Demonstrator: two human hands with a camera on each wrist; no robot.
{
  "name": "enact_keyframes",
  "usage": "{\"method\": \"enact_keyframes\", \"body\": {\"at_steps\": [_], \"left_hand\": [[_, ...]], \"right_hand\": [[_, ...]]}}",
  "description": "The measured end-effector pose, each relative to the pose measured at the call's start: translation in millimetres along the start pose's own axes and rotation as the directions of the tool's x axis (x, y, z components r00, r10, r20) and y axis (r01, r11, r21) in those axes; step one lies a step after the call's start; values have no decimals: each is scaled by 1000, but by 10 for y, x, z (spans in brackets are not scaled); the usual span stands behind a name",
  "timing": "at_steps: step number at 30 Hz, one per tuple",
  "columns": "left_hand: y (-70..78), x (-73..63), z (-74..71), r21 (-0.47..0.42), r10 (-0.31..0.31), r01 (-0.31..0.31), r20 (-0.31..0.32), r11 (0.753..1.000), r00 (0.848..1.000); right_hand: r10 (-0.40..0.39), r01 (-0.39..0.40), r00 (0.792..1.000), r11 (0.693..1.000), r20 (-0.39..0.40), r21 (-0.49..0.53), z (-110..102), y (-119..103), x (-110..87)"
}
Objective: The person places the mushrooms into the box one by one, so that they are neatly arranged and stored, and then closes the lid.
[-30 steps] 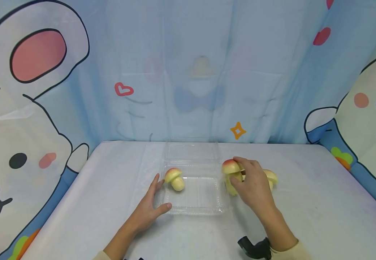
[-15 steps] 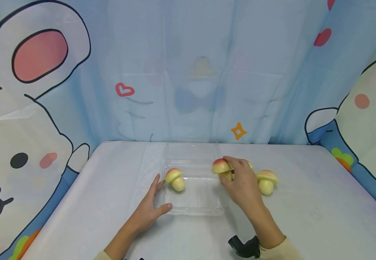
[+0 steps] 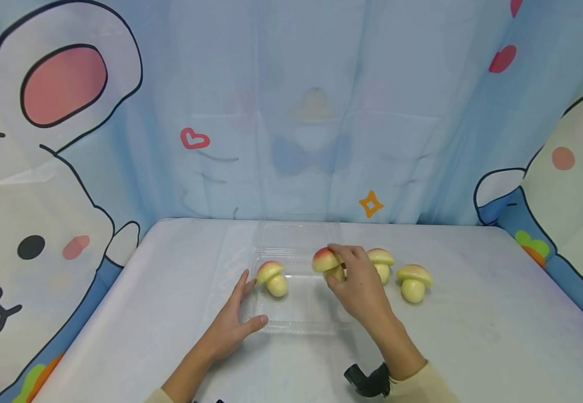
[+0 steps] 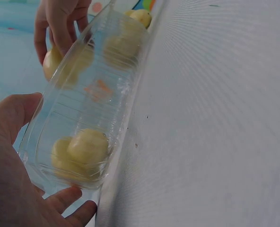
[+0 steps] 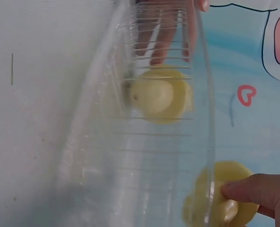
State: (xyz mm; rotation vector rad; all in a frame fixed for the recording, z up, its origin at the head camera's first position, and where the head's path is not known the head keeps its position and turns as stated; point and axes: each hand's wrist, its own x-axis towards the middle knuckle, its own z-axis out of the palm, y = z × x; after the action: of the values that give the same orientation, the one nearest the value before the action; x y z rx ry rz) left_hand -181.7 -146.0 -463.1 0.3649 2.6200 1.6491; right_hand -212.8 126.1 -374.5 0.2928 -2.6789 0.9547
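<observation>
My right hand pinches a toy mushroom with a red-tinged cap, over the right part of a clear plastic box. In the right wrist view its thumb presses on the pale yellow mushroom at the box's rim. Another mushroom lies inside the box at the left. Against the box's left side rests my left hand, fingers spread and thumb at the front; the left wrist view shows its fingers around the box's end wall. The box's hinged lid lies open toward the back.
Two more mushrooms stand on the white table right of the box: one partly behind my right hand, the other farther right. A black wrist device sits at my right wrist. A printed blue curtain hangs behind.
My right hand has moved left with the mushroom, from beside the box to over its right part. The two mushrooms behind it have come into view. The left hand has stayed still.
</observation>
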Motion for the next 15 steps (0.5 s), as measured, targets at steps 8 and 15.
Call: {"method": "enact_keyframes", "body": {"at_steps": [8,15], "left_hand": [[11,2,-8,-16,-1,1,17,1000,1000],[16,3,-7,-17,0,1,18,1000,1000]], "right_hand": [[-12,12,999,1000,37,-5,120,20,12],[-41,41,999,999,17,-6,176,19,27]]}}
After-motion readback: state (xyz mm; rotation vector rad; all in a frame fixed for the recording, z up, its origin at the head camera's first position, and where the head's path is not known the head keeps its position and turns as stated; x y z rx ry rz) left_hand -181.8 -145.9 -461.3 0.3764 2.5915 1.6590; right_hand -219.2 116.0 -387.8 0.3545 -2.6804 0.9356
